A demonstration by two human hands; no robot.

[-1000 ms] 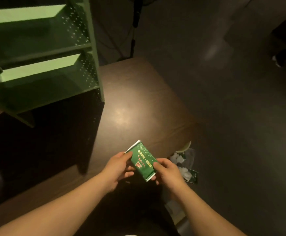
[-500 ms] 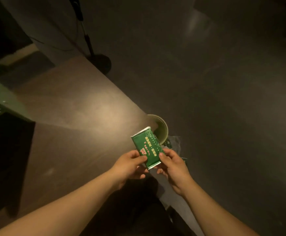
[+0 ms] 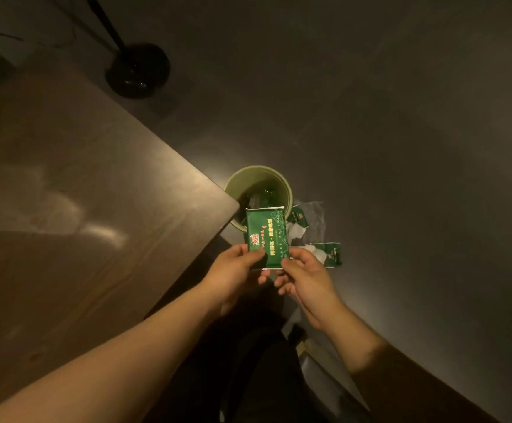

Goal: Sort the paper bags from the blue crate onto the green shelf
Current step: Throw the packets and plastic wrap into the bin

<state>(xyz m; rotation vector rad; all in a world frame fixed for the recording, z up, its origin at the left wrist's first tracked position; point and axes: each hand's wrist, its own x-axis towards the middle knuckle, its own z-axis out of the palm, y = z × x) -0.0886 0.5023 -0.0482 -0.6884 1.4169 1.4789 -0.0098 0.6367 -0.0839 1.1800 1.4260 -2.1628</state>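
Note:
A small green paper bag (image 3: 266, 235) with gold and red print is held upright in front of me, past the table's corner. My left hand (image 3: 237, 271) pinches its lower left edge. Its lower right corner is pinched by my right hand (image 3: 305, 277). The bag hangs over the near rim of a pale green bucket (image 3: 259, 186) on the floor. Neither the green shelf nor the blue crate is in view.
The brown table (image 3: 74, 215) fills the left, its corner close to the bucket. Torn green and white wrappers (image 3: 325, 253) lie on the grey floor beside the bucket. A black round stand base (image 3: 137, 70) sits on the floor at the top left.
My view has swung right, away from the green shelf. Both hands have carried the bag off the table's edge to above the bucket, and the bag has turned upright.

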